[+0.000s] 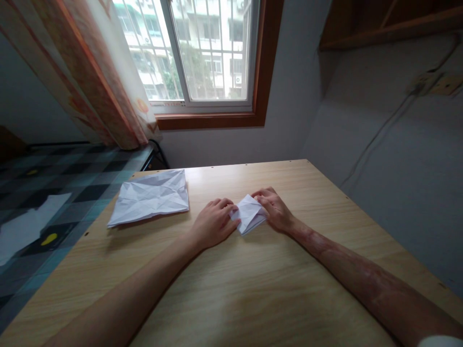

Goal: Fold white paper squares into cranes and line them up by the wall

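Bare forearms [119,294] are reaching in over the near part of the wooden table [231,299]. Along the table's left side, a checked bed cover [21,166] is spreading, with white paper [21,236] lying on it. Toward the table's far left corner, a creased white sheet [154,198] is resting, its left side running near the edge. Around the table's middle, well apart from its edges, the folded paper [249,213] is lying; the left hand [214,222] is holding its left corner between thumb and fingers, and the right hand [275,211] is gripping its right side. Open room is stretching from there to the table's right edge, beyond which a wall [408,193] is rising.
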Motion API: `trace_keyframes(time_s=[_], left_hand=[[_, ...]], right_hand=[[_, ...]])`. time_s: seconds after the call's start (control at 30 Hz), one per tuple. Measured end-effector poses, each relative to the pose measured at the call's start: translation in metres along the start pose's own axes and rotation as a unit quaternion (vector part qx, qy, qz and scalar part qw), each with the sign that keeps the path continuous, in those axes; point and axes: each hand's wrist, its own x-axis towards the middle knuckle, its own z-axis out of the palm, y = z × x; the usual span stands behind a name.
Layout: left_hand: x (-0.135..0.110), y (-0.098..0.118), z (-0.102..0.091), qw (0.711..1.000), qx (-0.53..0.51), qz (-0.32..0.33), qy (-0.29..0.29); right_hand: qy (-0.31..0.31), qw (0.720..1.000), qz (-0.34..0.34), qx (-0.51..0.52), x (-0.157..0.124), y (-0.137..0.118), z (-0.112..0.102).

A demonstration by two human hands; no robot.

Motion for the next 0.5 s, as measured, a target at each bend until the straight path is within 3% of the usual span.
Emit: trace_keyframes(time_s=[0.2,0.33,0.5], left_hand=[[0.001,0.003,-0.004,0.999,-0.037,-0.020,0.016],[-0.001,0.004,-0.008,0.995,-0.069,-0.056,0.040],[-0.001,0.003,-0.007,0.993,-0.080,-0.069,0.052]], right_hand=[[-0.092,0.993,-0.069,0.012,-0.002,-0.006,-0.001],[-0.158,0.979,-0.112,-0.060,-0.003,-0.011,0.003],[-0.176,0.965,-0.148,-0.125,-0.003,-0.013,0.005]])
